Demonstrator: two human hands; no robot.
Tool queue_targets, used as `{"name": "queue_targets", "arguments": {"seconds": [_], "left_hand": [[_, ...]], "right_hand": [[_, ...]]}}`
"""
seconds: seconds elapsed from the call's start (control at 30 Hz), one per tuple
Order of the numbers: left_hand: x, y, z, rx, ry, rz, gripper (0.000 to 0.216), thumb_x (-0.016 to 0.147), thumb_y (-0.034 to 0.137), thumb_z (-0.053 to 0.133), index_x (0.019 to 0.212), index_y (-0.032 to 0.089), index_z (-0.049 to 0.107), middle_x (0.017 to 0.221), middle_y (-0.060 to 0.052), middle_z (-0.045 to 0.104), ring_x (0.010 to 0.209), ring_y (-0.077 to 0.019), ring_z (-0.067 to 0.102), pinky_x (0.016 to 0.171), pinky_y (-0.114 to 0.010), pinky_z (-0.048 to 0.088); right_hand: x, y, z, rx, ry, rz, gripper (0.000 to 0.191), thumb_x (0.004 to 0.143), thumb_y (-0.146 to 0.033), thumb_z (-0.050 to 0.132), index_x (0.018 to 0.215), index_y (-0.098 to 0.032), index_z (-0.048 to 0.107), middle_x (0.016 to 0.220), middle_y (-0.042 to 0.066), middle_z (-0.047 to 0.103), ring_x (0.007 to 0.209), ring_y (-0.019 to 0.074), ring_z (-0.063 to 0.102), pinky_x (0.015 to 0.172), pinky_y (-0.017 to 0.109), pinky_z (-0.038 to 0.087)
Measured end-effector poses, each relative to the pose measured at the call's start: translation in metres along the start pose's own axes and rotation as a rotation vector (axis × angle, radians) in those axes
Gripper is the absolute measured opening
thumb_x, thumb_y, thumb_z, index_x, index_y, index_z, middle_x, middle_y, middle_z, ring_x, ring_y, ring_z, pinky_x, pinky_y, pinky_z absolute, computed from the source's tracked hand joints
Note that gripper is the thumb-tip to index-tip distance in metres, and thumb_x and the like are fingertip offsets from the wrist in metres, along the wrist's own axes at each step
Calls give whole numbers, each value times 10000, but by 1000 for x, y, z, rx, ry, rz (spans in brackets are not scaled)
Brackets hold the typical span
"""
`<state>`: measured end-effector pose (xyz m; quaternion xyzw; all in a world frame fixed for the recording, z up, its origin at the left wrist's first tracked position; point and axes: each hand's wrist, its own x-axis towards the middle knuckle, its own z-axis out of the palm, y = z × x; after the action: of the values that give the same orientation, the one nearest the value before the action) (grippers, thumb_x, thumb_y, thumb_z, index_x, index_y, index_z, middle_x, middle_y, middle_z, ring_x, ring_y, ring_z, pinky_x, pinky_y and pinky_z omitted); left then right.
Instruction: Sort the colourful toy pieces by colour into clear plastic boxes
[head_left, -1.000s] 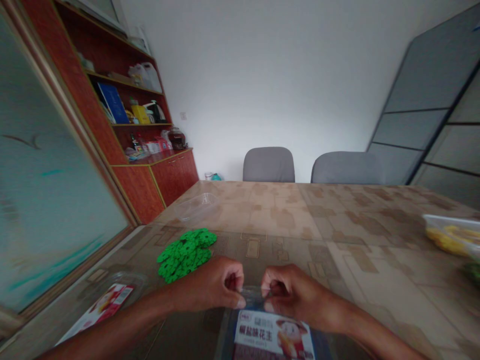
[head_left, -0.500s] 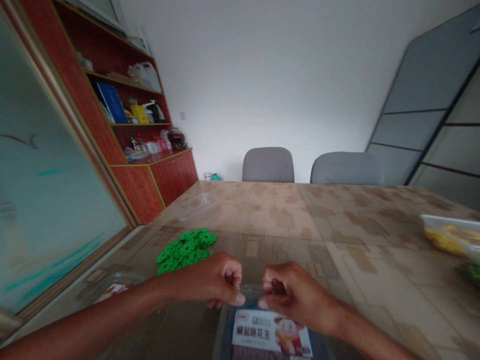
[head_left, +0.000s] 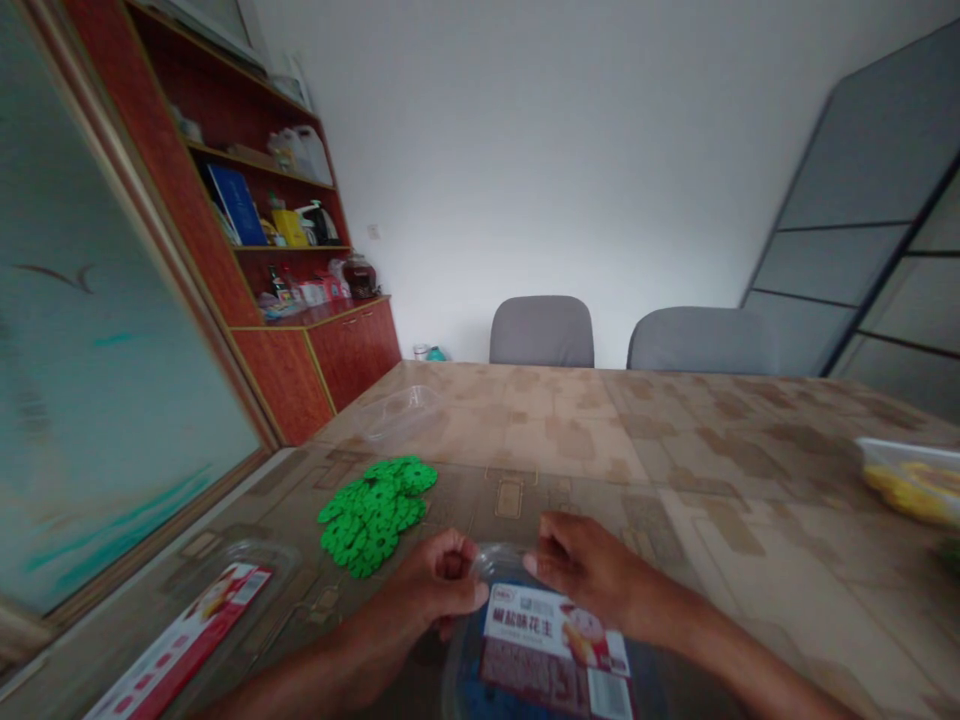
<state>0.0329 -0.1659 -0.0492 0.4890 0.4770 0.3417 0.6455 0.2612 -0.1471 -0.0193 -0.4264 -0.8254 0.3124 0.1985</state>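
A clear plastic container [head_left: 555, 640] with a white and maroon printed label sits right in front of me, dark blue stuff showing through it. My left hand [head_left: 446, 585] is closed at its far left corner, thumb and fingers pinching the rim. My right hand [head_left: 581, 565] has curled fingers and its thumb against the far rim, closed on the edge. Left of the hands lies a pile of green flower-shaped plastic pieces [head_left: 375, 510]. A clear plastic lid [head_left: 259, 560] with a red and white label rests at the lower left.
An empty clear tray [head_left: 401, 415] lies farther back on the patterned table [head_left: 547, 420]. At the right edge stands a clear container with yellow pieces [head_left: 911, 480], something green beside it. Two grey chairs [head_left: 541, 330] are behind the table; a red-brown cabinet [head_left: 352, 345] stands left.
My left hand has lowered along the container's rim, and its forearm uncovers more of the labelled lid and green pieces. The right hand stays by the far rim. The view has shifted slightly.
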Motion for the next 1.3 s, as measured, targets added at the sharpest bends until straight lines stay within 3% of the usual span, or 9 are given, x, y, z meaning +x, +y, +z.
{"name": "queue_targets", "arguments": {"seconds": [0.13, 0.27, 0.37, 0.53, 0.83, 1.03, 1.2, 1.3], "left_hand": [[1, 2, 7, -45, 0, 29, 325, 616, 331, 740, 754, 159, 502, 628, 33, 538, 512, -72, 435, 430, -163, 266], [-1, 2, 15, -49, -24, 37, 330, 636, 354, 744, 745, 152, 508, 620, 39, 501, 523, -75, 416, 452, -174, 262], [-5, 2, 20, -46, -20, 60, 357, 643, 392, 748, 773, 152, 518, 653, 34, 502, 569, -91, 437, 485, -183, 290], [-6, 0, 21, 12, 20, 206, 422, 651, 494, 740, 804, 165, 522, 643, 49, 472, 569, -96, 422, 477, -183, 313], [-5, 1, 24, -5, -26, 203, 356, 737, 448, 700, 862, 184, 497, 677, 47, 487, 504, -67, 401, 429, -163, 306], [-3, 2, 24, 29, -32, 202, 396, 717, 463, 707, 920, 159, 558, 693, 33, 502, 489, -65, 387, 394, -161, 265], [1, -2, 27, 20, 71, 231, 414, 655, 457, 747, 878, 155, 572, 707, 19, 525, 605, -103, 471, 493, -169, 346], [1, -4, 27, 16, 88, 235, 454, 620, 474, 765, 873, 158, 561, 750, 2, 551, 688, -136, 522, 573, -197, 405]], "right_hand": [[5, -3, -2, -4, 65, -28, 147, 850, -295, 556, 905, -159, 544, 739, -3, 536, 668, 130, 485, 590, 230, 349], [22, -13, -1, 203, -49, -121, 148, 854, -225, 519, 748, -147, 589, 693, -13, 532, 642, 110, 494, 557, 201, 357], [31, -18, 4, 302, -34, -98, 67, 796, -173, 583, 749, -142, 619, 685, -21, 552, 633, 100, 505, 541, 183, 363], [31, -19, 7, 283, 38, -105, 71, 741, -93, 607, 705, -145, 638, 667, -26, 570, 613, 93, 506, 536, 182, 356], [25, -33, 0, 256, 118, -223, 68, 805, -147, 584, 749, -161, 621, 677, -29, 568, 631, 101, 509, 574, 196, 363], [29, -22, -13, 104, 203, -152, 75, 776, -114, 574, 728, -150, 619, 653, -25, 558, 598, 98, 482, 546, 194, 337], [23, -9, -6, 30, 27, -85, 172, 830, -232, 567, 703, -138, 634, 630, -15, 575, 588, 106, 505, 506, 193, 311], [21, -12, 0, 15, 24, -47, 96, 793, -190, 609, 721, -140, 649, 656, -10, 601, 609, 108, 526, 521, 190, 322]]}}
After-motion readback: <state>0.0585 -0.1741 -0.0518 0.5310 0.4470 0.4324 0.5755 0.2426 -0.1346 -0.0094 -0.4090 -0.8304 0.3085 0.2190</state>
